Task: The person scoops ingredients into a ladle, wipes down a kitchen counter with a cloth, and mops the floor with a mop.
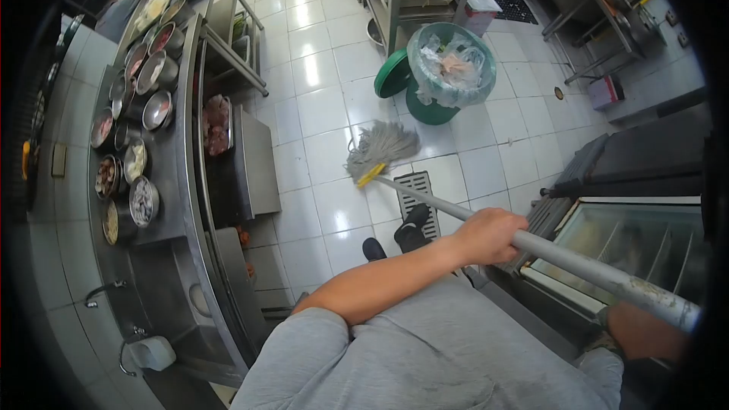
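Note:
My left hand [492, 236] is wrapped round the grey handle of a mop [437, 201], with my left arm reaching across my body. The handle slants from the lower right edge down to a yellow clamp and a grey string head [383, 148], which lies spread on the tiled floor. At the lower right, part of my right arm [649, 330] shows below the upper handle. My right hand's fingers are lost in the dark rim of the view. My dark shoes stand beside a floor drain grate [418, 188], just behind the mop head.
A green bin [433, 106] with a clear liner stands ahead, its lid leaning beside it. Left is a steel counter [171, 205] with several metal bowls and a sink [156, 281]. A glass-topped chest [623, 243] is close on my right. Another person [114, 7] works far left.

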Available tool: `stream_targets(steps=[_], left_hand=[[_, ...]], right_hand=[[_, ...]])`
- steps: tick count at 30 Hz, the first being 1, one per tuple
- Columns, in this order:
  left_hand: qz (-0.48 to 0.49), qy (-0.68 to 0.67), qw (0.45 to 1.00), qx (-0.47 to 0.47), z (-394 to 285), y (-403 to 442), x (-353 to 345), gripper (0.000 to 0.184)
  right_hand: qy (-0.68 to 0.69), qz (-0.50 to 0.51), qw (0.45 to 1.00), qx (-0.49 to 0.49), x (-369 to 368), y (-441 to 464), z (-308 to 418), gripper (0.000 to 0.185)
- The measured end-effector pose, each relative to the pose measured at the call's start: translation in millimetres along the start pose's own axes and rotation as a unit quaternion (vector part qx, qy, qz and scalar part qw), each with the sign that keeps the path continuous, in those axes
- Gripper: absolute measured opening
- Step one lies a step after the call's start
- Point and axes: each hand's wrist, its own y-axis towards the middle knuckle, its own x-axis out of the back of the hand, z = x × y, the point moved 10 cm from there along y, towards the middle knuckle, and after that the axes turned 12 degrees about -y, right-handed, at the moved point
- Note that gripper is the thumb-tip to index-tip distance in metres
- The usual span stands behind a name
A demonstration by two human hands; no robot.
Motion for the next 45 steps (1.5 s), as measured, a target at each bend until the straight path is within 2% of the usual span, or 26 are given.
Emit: stream_targets(steps=[3,6,8,10,12,15,17,23,26,32,34,36,38,41,43,45], left_hand=[[-0.032,0.039,0.999,0.017,14.4,-54.3,18.2,0.02],[-0.065,0.039,0.997,0.026,35.1,-112.0,41.6,0.022],[-0.1,0.101,0.987,0.079,77.2,-150.8,63.4,0.022],[-0.176,0.117,0.965,0.157,149.1,-205.3,94.5,0.024],[-0.23,0.149,0.934,0.227,163.7,-227.5,105.5,0.033],[-0.27,0.169,0.926,0.203,146.4,-196.9,85.6,0.042],[-0.274,0.154,0.935,0.166,126.4,-150.5,63.5,0.041],[-0.23,0.092,0.965,0.086,89.3,12.1,-39.4,0.039],[-0.2,0.049,0.978,0.032,75.9,86.7,-91.9,0.038],[-0.106,-0.015,0.993,-0.045,86.4,215.3,-175.6,0.035],[-0.087,-0.019,0.995,-0.047,100.8,242.4,-194.4,0.032],[-0.062,-0.018,0.997,-0.035,119.9,264.7,-213.1,0.028],[-0.025,-0.031,0.996,-0.075,133.7,283.1,-231.9,0.031],[0.096,-0.026,0.987,-0.123,136.8,296.5,-258.2,0.027],[0.189,-0.018,0.972,-0.14,133.6,286.9,-273.2,0.022],[0.27,-0.01,0.951,-0.15,120.5,271.1,-281.4,0.018]], right_hand=[[0.096,-0.071,0.992,0.044,-26.6,-16.9,-19.1,0.027],[0.184,-0.07,0.979,0.044,-44.4,-51.0,-59.6,0.024],[0.245,-0.065,0.966,0.042,-52.4,-70.8,-90.5,0.025],[0.275,-0.049,0.959,0.05,-69.9,-77.9,-117.3,0.027],[0.265,-0.032,0.961,0.066,-95.6,-69.2,-132.6,0.03],[0.273,0.027,0.958,0.089,-68.2,-68.2,-120.9,0.033],[0.255,0.001,0.965,0.065,-17.6,-75.2,-110.2,0.034],[0.11,0.073,0.99,0.039,94.6,-70.5,-35.7,0.028],[0.064,0.09,0.991,0.068,106.1,-73.9,3.5,0.028],[-0.117,0.064,0.991,-0.006,92.0,-86.7,2.9,0.026],[-0.049,0.222,0.973,0.036,78.1,-108.0,-16.1,0.028],[-0.018,0.279,0.958,0.068,75.7,-128.6,-36.7,0.036],[-0.141,0.111,0.982,0.056,69.3,-125.4,-56.2,0.037],[-0.246,-0.064,0.967,-0.007,76.0,-138.8,-63.5,0.037],[-0.307,-0.234,0.92,-0.074,78.6,-182.8,-28.2,0.036],[-0.367,-0.364,0.851,-0.097,64.5,-213.7,10.1,0.037]])
